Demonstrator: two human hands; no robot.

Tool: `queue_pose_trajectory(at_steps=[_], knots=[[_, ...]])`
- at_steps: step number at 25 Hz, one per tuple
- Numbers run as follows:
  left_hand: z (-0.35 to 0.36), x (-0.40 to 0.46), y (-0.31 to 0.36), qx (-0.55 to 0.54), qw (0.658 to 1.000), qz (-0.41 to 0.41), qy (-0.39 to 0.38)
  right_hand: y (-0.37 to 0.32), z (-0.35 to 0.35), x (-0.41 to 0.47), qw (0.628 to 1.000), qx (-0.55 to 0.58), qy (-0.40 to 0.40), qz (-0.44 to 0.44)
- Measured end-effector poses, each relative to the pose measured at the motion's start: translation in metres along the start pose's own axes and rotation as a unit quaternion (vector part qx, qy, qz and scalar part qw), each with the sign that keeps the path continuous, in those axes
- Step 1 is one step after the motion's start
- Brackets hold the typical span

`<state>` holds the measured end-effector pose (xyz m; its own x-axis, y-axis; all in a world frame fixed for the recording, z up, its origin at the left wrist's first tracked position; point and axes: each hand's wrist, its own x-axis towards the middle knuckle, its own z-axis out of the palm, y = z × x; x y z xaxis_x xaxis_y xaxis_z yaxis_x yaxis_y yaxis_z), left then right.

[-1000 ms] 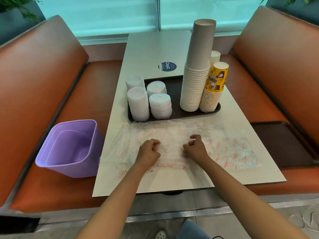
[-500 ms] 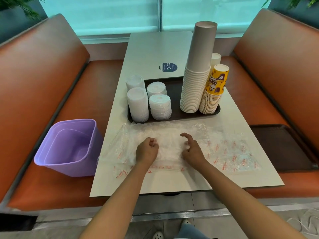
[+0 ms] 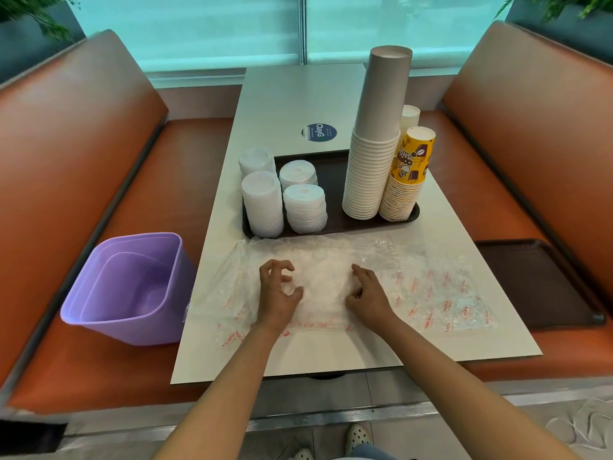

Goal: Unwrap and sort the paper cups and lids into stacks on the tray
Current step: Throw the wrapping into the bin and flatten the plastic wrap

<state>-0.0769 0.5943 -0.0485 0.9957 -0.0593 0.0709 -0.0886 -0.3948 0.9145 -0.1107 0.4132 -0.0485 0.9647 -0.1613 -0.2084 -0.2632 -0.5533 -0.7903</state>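
Loosened since half a second ago: left hand (image 3: 278,295) from a fist, fingers now spread and bent over the wrap (image 3: 331,283).
Purple bin (image 3: 127,290) on the seat; lids (image 3: 263,204) stacked at the tray's (image 3: 331,180) left end, cups (image 3: 374,154) at its right; both hands on the wrap, right hand (image 3: 366,295) clawed, gathering crumpled plastic, grip on it hard to tell.
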Motion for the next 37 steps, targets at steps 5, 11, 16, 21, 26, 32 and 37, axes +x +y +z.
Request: queue_pose_trajectory(at_steps=[5,11,16,21,26,32,37], knots=[[0.007,0.000,0.006,0.288,0.877,0.376,0.082,-0.001,0.001,0.001,1.000,-0.010,-0.004,0.000],[0.013,0.011,0.006,0.431,0.873,0.082,-0.216,-0.003,0.003,-0.002,0.999,-0.019,0.003,0.034],[0.009,0.022,0.000,0.427,0.870,0.033,-0.243,-0.016,0.008,0.000,0.914,-0.280,0.166,-0.244],[0.007,0.023,-0.004,0.428,0.864,0.025,-0.263,-0.004,0.012,0.012,0.931,-0.357,-0.046,-0.057],[0.003,0.028,-0.003,0.413,0.865,0.008,-0.285,0.008,0.014,0.013,0.934,-0.357,-0.018,-0.021],[-0.015,0.022,0.003,0.271,0.902,0.221,-0.252,0.008,0.014,0.014,0.931,-0.364,-0.020,-0.025],[-0.019,0.026,-0.007,0.255,0.906,0.150,-0.304,0.008,0.012,0.017,0.932,-0.358,-0.043,-0.017]])
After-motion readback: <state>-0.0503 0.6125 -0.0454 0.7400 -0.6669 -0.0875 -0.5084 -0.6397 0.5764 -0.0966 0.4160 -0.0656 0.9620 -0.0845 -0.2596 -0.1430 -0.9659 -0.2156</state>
